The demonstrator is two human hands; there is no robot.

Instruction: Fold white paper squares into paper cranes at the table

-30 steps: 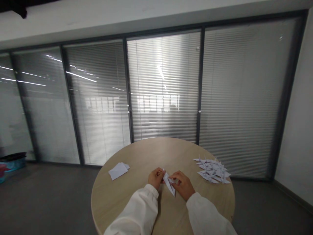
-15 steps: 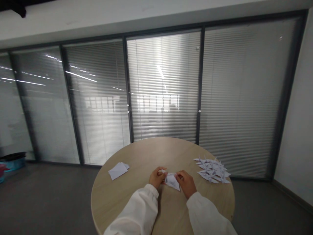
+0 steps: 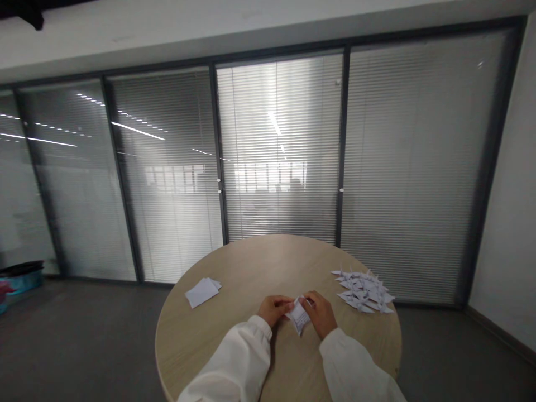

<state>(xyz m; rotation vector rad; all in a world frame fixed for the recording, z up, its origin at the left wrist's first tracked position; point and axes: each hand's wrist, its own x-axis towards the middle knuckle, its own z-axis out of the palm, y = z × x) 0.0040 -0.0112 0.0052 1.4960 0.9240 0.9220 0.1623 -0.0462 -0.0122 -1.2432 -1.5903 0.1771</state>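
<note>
Between my hands is a partly folded white paper (image 3: 300,318) with printed lines on it, one point turned down toward me. My left hand (image 3: 275,310) pinches its left edge with the thumb and fingers. On the other side my right hand (image 3: 320,314) is closed on its upper right edge, the fingertips partly hiding the paper. Off to the right lies a pile of folded paper cranes (image 3: 365,291). A few flat white paper sheets (image 3: 202,292) rest at the left.
The round wooden table (image 3: 276,251) carries all of this. Behind it runs a glass partition with blinds (image 3: 280,212). A blue tub with a black rim (image 3: 23,277) stands on the floor at far left.
The paper has turned and looks narrower, its point now lower and nearer its middle. My left hand has shifted slightly right and its fingers have straightened over the paper's edge.
</note>
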